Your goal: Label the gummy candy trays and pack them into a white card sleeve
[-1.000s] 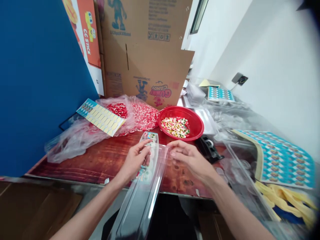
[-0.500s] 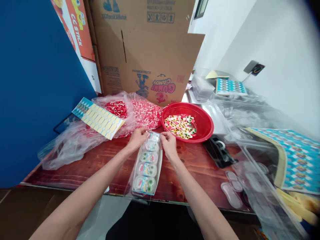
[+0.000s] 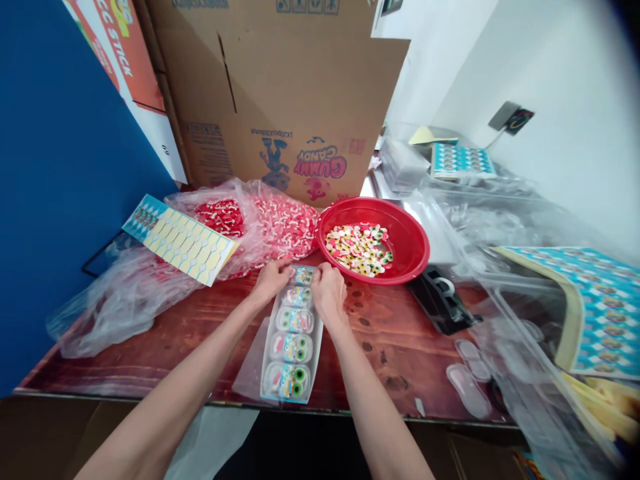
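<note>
A long, narrow tray (image 3: pixel 319 340) lies lengthwise in front of me. In it sits a row of clear lidded cups (image 3: pixel 291 347) with gummy candies, some shaped like eyeballs, and printed labels across them. My left hand (image 3: pixel 273 279) pinches the far left corner of this candy tray. At the far right corner my right hand (image 3: pixel 329 293) is closed, fingers curled against the edge; its fingertips are partly hidden. A sheet of clear plastic film (image 3: pixel 253 365) sticks out flat from under the tray's near left side.
A red basin (image 3: pixel 407 250) of gummy eyes stands behind my right hand. Left of it lies a plastic bag of red-white gummies (image 3: pixel 285 227), with a label sheet (image 3: pixel 183 241) on top. On the right are a black tape dispenser (image 3: pixel 443 301), clear lids (image 3: pixel 469 390) and a clear bin (image 3: pixel 520 313).
Clear film that lay around the tray now shows flat at its left, and the labels look clearer. My right hand has turned and curled more; the view has shifted slightly.
</note>
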A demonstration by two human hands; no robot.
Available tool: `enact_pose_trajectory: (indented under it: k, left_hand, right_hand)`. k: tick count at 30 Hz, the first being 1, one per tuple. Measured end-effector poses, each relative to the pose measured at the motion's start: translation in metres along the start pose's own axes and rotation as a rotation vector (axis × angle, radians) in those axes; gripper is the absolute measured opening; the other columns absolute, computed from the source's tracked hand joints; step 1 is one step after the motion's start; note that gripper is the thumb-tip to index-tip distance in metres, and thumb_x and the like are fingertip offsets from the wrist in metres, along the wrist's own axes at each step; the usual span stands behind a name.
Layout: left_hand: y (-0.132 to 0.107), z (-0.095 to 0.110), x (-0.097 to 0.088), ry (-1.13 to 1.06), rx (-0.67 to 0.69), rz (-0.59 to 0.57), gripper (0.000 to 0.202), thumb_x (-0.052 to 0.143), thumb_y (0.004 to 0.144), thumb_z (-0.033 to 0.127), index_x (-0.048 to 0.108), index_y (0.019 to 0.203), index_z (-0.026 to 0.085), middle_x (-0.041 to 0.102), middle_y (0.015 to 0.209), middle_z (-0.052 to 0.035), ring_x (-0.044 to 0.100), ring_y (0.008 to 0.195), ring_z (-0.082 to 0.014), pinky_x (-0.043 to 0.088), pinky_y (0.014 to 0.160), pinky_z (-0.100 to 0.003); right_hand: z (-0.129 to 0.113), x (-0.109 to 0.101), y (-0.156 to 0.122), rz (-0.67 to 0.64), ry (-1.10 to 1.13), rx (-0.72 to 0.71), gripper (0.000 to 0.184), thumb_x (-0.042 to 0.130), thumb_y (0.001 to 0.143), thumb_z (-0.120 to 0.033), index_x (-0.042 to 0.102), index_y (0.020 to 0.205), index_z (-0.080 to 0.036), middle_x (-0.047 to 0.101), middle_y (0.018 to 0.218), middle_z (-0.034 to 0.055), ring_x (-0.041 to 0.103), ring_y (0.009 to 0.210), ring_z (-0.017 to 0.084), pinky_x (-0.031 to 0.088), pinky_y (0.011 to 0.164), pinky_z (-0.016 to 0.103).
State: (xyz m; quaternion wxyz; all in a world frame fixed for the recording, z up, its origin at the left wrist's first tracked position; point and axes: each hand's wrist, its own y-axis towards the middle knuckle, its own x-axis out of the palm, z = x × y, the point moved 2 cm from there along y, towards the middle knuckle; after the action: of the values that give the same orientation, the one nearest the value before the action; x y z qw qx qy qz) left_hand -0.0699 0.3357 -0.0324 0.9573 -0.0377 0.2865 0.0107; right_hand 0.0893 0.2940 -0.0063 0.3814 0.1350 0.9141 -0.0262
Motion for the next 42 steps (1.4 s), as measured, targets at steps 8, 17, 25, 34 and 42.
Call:
enact_pose_trajectory:
  k: [8, 17, 25, 34, 42]
  left_hand:
    - [-0.016, -0.003, 0.007, -0.194, -0.037, 0.03, 0.044, 0.064, 0.083, 0.034, 0.072, 0.12, 0.013, 0.078, 0.109, -0.0111, 0.069, 0.103, -0.0258, 0.053, 0.093, -0.037]
    - [-0.018, -0.003, 0.008, -0.286, -0.077, -0.03, 0.05, 0.061, 0.086, 0.037, 0.068, 0.128, 0.01, 0.066, 0.136, -0.0165, 0.066, 0.117, -0.0256, 0.049, 0.102, -0.037]
    - [-0.004, 0.009, 0.006, -0.21, -0.01, -0.182, 0.046, 0.062, 0.085, 0.031, 0.07, 0.126, 0.012, 0.078, 0.098, -0.0087, 0.068, 0.076, -0.0184, 0.053, 0.068, -0.027]
    - [-0.014, 0.013, 0.011, -0.085, 0.059, -0.283, 0.051, 0.061, 0.086, 0.037, 0.069, 0.129, 0.012, 0.069, 0.067, -0.0012, 0.055, 0.054, -0.0154, 0.044, 0.055, -0.025]
    - [-0.018, 0.02, 0.011, 0.006, 0.1, -0.214, 0.038, 0.061, 0.086, 0.033, 0.074, 0.117, 0.017, 0.078, 0.099, -0.0064, 0.067, 0.079, -0.0214, 0.049, 0.073, -0.027]
  right_hand:
    - [0.026, 0.008, -0.005, 0.038, 0.292, -0.164, 0.03, 0.054, 0.094, -0.037, 0.069, 0.11, -0.017, 0.066, 0.099, 0.0094, 0.061, 0.089, 0.022, 0.047, 0.086, 0.034]
    - [0.042, 0.039, -0.037, 0.171, 0.788, 0.042, 0.042, 0.047, 0.094, -0.046, 0.07, 0.115, -0.017, 0.07, 0.115, 0.0115, 0.063, 0.11, 0.021, 0.045, 0.102, 0.036]
    - [0.021, 0.059, -0.052, 0.365, 0.799, 0.244, 0.047, 0.041, 0.095, -0.049, 0.06, 0.123, -0.017, 0.065, 0.123, 0.0155, 0.059, 0.114, 0.023, 0.044, 0.104, 0.038]
    - [0.04, 0.037, -0.058, 0.218, 0.859, 0.295, 0.037, 0.048, 0.091, -0.054, 0.055, 0.11, -0.023, 0.066, 0.094, 0.0053, 0.065, 0.08, 0.018, 0.052, 0.063, 0.026]
    - [0.048, 0.019, -0.039, 0.04, 0.817, 0.263, 0.031, 0.056, 0.084, -0.046, 0.059, 0.102, -0.021, 0.06, 0.068, -0.0044, 0.052, 0.042, 0.012, 0.042, 0.038, 0.023]
